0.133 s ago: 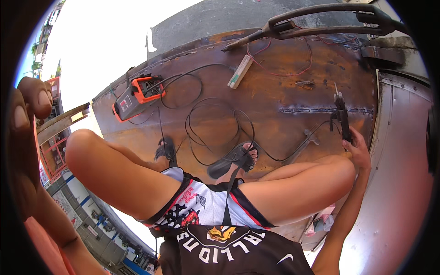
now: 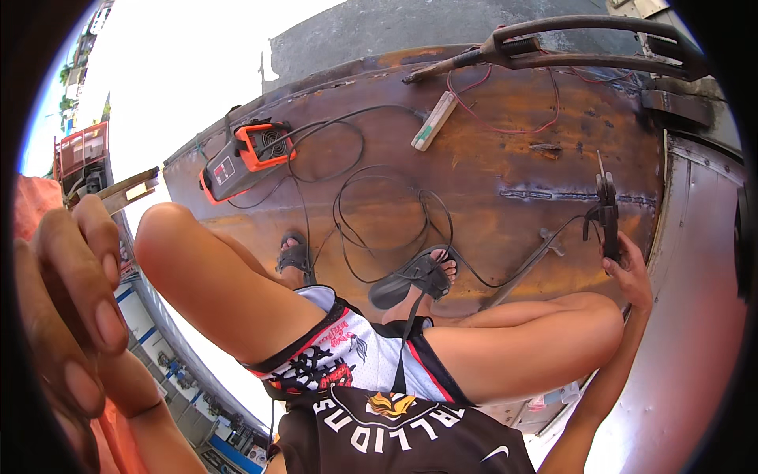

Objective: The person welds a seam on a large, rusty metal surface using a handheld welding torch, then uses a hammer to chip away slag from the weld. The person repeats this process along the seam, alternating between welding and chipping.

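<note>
My left hand (image 2: pixel 79 308) is raised very close to the camera at the lower left, fingers curled together; anything inside them is hidden. Orange-pink cloth (image 2: pixel 35 209) shows just behind it. My right hand (image 2: pixel 632 268) grips a black welding electrode holder (image 2: pixel 608 213) with a thin rod (image 2: pixel 600 164) sticking upward from it and a black cable trailing left. The holder is beside a welded seam (image 2: pixel 553 193) on the rusty steel plate (image 2: pixel 505 237), where my sandalled feet rest.
An orange-and-grey welding machine (image 2: pixel 229 170) stands at the upper left among looped black cables (image 2: pixel 363 253). A pale power strip (image 2: pixel 433 118) and red wires lie farther back. A long metal frame bar (image 2: pixel 474 59) crosses the top right, and a metal panel (image 2: pixel 695 237) borders the right.
My left hand has swung lower, its curled fingers now covering more of the lower left, and more orange-pink cloth shows above it. My right hand and holder appear slightly shifted with the view.
</note>
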`<action>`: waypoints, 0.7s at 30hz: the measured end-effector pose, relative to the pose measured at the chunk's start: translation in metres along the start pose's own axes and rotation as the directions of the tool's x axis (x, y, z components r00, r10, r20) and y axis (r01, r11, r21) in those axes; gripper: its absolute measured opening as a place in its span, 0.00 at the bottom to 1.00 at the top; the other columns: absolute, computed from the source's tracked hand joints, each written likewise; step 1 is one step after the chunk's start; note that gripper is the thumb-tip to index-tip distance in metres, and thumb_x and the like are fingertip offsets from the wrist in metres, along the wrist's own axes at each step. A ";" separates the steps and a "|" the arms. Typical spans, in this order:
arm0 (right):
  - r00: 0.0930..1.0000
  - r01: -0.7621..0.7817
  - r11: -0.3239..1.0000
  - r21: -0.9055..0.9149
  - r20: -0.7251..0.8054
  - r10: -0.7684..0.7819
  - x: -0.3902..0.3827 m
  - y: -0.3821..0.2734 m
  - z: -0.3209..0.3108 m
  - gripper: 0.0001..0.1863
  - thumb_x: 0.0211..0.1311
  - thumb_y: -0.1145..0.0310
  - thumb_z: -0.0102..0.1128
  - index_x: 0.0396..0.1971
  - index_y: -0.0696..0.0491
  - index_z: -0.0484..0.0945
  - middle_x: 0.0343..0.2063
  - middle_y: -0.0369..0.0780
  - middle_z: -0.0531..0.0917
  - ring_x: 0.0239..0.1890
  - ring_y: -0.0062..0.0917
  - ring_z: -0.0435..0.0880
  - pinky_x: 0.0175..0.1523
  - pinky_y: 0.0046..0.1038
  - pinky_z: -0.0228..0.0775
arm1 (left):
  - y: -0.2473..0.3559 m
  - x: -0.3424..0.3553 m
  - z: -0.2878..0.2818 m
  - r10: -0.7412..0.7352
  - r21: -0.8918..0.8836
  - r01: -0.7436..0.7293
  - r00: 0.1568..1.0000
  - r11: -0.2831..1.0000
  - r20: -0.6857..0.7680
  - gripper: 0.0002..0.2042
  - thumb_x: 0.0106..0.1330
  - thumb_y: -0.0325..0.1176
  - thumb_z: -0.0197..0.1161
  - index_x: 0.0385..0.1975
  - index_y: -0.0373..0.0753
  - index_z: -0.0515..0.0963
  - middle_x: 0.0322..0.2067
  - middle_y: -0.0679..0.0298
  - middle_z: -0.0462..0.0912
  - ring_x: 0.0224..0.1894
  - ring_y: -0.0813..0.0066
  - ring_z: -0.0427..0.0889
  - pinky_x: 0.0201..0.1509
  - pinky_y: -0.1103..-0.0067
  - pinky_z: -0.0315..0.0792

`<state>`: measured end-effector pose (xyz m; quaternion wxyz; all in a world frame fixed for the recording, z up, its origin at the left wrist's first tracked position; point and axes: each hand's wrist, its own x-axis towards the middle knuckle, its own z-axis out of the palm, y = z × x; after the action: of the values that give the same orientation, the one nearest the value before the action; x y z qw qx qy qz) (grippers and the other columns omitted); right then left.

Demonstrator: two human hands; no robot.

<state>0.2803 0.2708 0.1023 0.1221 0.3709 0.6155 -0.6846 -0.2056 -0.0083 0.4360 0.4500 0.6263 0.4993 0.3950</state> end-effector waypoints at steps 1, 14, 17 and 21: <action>0.999 0.025 1.000 0.007 0.044 -0.026 0.008 -0.008 0.014 0.21 0.59 0.70 0.72 0.51 0.57 0.75 0.34 0.32 0.77 0.36 0.18 0.74 0.45 0.22 0.69 | 0.012 -0.006 0.011 -0.078 -0.032 0.076 0.996 0.997 -0.042 0.15 0.69 0.49 0.66 0.49 0.50 0.85 0.43 0.61 0.84 0.39 0.64 0.83 0.41 0.68 0.76; 0.981 0.085 0.886 -0.455 0.195 0.006 0.092 -0.122 0.155 0.15 0.41 0.72 0.59 0.33 0.58 0.74 0.19 0.39 0.72 0.22 0.24 0.70 0.31 0.28 0.63 | -0.092 -0.127 -0.001 0.086 -0.094 -0.097 0.990 0.991 -0.113 0.07 0.64 0.43 0.71 0.41 0.58 0.89 0.37 0.71 0.89 0.34 0.68 0.85 0.39 0.68 0.72; 0.967 0.225 0.809 -0.544 0.228 -0.116 0.111 -0.141 0.189 0.14 0.40 0.71 0.60 0.31 0.58 0.74 0.19 0.40 0.71 0.21 0.25 0.69 0.31 0.27 0.62 | -0.099 -0.159 -0.015 0.033 -0.151 -0.056 0.988 0.987 -0.153 0.10 0.61 0.37 0.73 0.42 0.49 0.86 0.39 0.64 0.86 0.42 0.68 0.83 0.37 0.71 0.76; 0.980 0.176 0.833 -0.525 0.174 -0.097 0.129 -0.177 0.237 0.14 0.44 0.68 0.63 0.30 0.58 0.74 0.19 0.38 0.70 0.23 0.21 0.68 0.30 0.26 0.61 | -0.113 -0.244 -0.057 -0.021 -0.215 0.013 0.999 0.977 -0.035 0.16 0.65 0.37 0.70 0.53 0.48 0.81 0.41 0.61 0.87 0.45 0.66 0.85 0.41 0.72 0.79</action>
<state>-0.0046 0.1251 0.1423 0.2148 0.2277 0.7973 -0.5160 -0.3360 -0.2268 0.3328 0.5089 0.5624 0.4674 0.4542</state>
